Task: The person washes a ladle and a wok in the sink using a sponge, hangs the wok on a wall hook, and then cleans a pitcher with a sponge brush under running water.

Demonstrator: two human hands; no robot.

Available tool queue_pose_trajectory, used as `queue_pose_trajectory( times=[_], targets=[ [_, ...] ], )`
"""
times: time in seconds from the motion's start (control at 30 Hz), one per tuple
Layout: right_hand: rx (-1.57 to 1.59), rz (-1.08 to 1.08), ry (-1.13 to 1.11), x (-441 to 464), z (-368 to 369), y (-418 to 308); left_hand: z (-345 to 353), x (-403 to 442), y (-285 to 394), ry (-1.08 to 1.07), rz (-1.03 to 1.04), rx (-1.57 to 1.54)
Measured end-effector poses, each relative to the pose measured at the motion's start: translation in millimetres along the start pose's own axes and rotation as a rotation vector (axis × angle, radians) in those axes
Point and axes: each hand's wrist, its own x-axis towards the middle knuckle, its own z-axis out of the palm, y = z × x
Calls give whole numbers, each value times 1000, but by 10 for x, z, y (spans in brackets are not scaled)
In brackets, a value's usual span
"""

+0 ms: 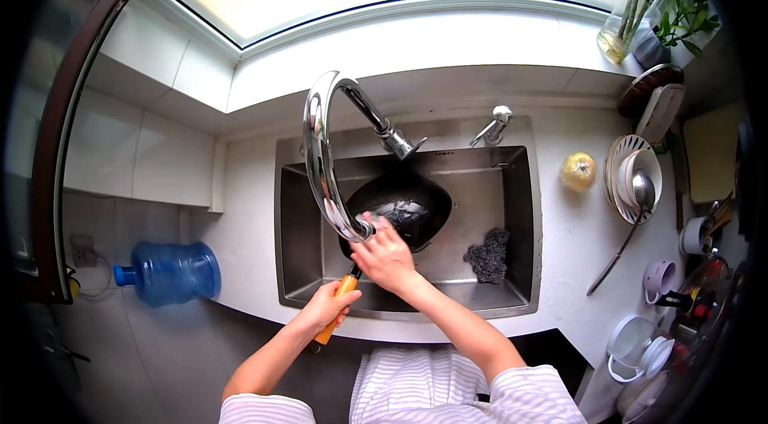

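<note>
A black wok (428,212) with an orange handle (338,308) lies tilted in the steel sink (480,184), light glinting off its wet-looking inside. My left hand (327,306) is wrapped around that handle at the front rim of the sink. My right hand (387,257) is at the end of the curved chrome faucet (318,144), over the near side of the wok. Its fingers are stretched out and slightly blurred, with nothing seen in them. Whether they touch the spout, I cannot tell. A dark mesh scrubber (488,256) rests on the sink floor at the right.
A soap dispenser (493,126) stands behind the sink. To the right are a wrapped yellowish ball (578,172), stacked plates (614,176), a ladle (612,268), a purple mug (659,280) and a glass pot (632,344). A blue water jug (172,272) lies at the left.
</note>
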Motion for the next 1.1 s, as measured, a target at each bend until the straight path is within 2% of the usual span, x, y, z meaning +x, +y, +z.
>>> queue_pose_trajectory(
  times=[0.03, 0.1, 0.23, 0.3, 0.37, 0.43, 0.53, 0.63, 0.7, 0.77, 0.83, 0.93, 0.97, 1.03, 1.1],
  targets=[
    [-11, -105, -22, 9, 33, -15, 0, 2, 4, 2, 1, 6],
    [30, -176, 78, 78, -8, 169, -22, -2, 7, -73, -52, -152],
    [101, 128, 164, 248, -275, 568, 10, -118, 206, -98, -115, -231],
    [219, 339, 217, 218, -195, 853, -11, -113, 200, -115, -129, -231],
    [180, 574, 273, 165, -110, 933, -7, -126, 196, -124, -132, -234],
    [71, 456, 246, 133, -143, 700, 28, -146, 201, -128, -146, -260],
    [78, 221, 102, 112, -295, 307, 39, -138, 181, -126, -136, -251],
    [115, -73, 49, 88, -279, 402, 30, -158, 182, -130, -158, -250],
    [214, -59, 54, 118, -287, 633, 16, -160, 146, -137, -153, -254],
    [256, 33, 173, 202, -284, 845, 9, -167, 134, -138, -152, -263],
    [367, 205, 218, 236, -175, 1108, 10, -164, 158, -139, -163, -274],
    [703, 649, 195, 236, -39, 1449, -25, -153, 135, -157, -169, -298],
    [702, 649, 202, 206, 9, 1450, -27, -151, 156, -158, -166, -292],
    [364, 375, 237, 207, -63, 1190, 7, -190, 187, -136, -183, -275],
    [273, 176, 233, 236, -236, 788, 57, -188, 247, -126, -179, -265]
  ],
)
